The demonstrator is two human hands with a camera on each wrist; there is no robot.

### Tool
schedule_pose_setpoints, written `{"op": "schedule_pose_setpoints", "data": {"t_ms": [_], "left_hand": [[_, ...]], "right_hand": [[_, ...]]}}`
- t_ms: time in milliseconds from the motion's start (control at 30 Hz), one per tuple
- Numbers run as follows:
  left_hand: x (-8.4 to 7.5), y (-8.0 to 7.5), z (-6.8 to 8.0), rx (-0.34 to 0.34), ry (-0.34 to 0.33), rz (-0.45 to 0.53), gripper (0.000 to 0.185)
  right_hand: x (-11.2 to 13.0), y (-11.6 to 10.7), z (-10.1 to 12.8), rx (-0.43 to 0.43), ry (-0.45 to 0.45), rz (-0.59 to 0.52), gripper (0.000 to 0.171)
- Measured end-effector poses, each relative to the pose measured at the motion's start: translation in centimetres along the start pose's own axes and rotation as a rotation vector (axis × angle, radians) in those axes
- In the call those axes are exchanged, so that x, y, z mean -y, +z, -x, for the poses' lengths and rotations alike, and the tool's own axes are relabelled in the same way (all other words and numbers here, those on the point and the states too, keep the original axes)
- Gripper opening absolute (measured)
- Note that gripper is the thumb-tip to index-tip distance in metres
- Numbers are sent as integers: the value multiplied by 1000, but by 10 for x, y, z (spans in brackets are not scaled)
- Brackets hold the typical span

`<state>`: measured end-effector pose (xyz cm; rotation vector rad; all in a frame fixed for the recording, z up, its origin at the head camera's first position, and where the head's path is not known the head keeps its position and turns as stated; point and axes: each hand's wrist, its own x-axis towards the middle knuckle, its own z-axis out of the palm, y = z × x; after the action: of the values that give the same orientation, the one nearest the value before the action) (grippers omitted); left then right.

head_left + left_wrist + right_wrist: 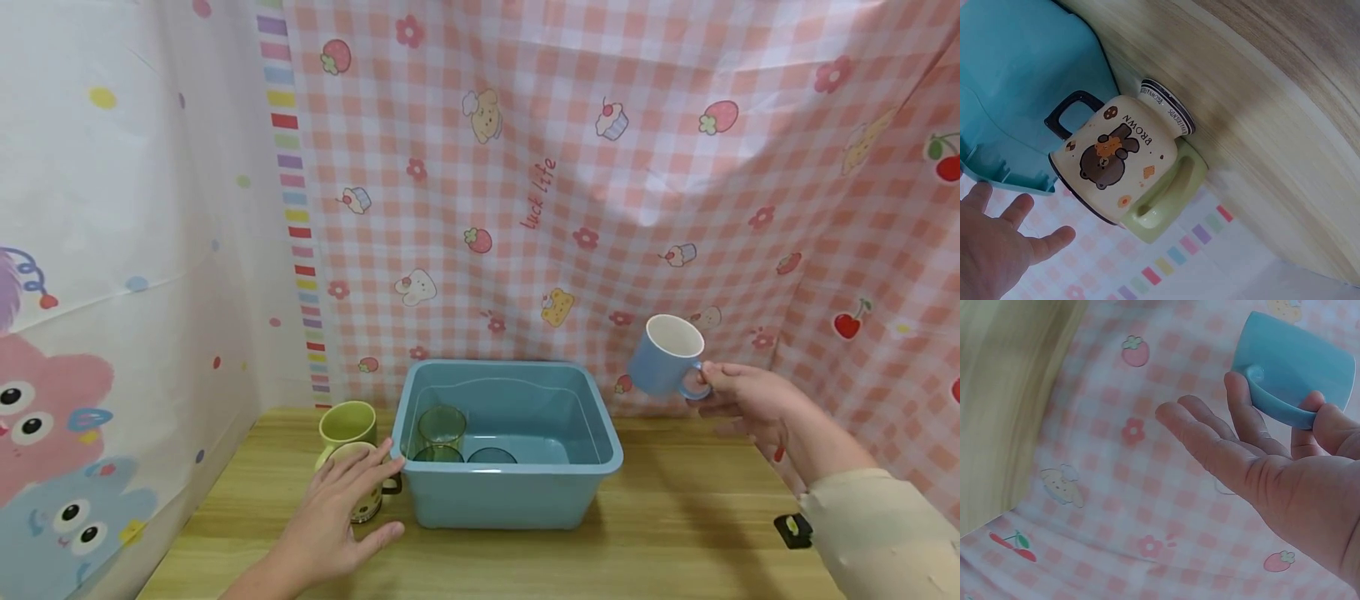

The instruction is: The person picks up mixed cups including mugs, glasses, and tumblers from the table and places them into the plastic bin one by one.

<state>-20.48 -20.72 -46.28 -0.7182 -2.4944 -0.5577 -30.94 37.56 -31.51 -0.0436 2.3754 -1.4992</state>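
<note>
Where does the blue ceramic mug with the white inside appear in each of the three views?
Head view: the blue ceramic mug is at centre right, in the air, held by its handle in the right hand.
Left wrist view: not in it.
Right wrist view: upper right, the blue ceramic mug, handle pinched.
Shared landmark: the pink checked cloth behind the mug.

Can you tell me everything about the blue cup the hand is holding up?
The blue mug looks like smooth glazed ceramic, light blue outside and white inside. It has one loop handle, which the right hand pinches between thumb and finger, the other fingers spread. The mug hangs in the air, tilted with its mouth facing up and toward the camera, to the right of the blue tub. It looks empty.
</note>
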Motion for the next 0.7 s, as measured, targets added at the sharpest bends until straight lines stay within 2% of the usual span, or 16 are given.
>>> {"op": "schedule_pose_setpoints", "data": {"t_ms": [200,367,567,700], "left_hand": [[-1,0,0,-2,1,6,77],[-1,0,0,-6,5,5,76],[-2,-1,0,-4,5,3,77],[-2,-1,-1,-1,0,2,77]], "right_hand": [[13,5,-2,14,-44,21,45],[24,12,-6,26,-77,35,55],[38,25,-9,8,-74,29,67],[47,32,-11,11,-85,16,63]]}}
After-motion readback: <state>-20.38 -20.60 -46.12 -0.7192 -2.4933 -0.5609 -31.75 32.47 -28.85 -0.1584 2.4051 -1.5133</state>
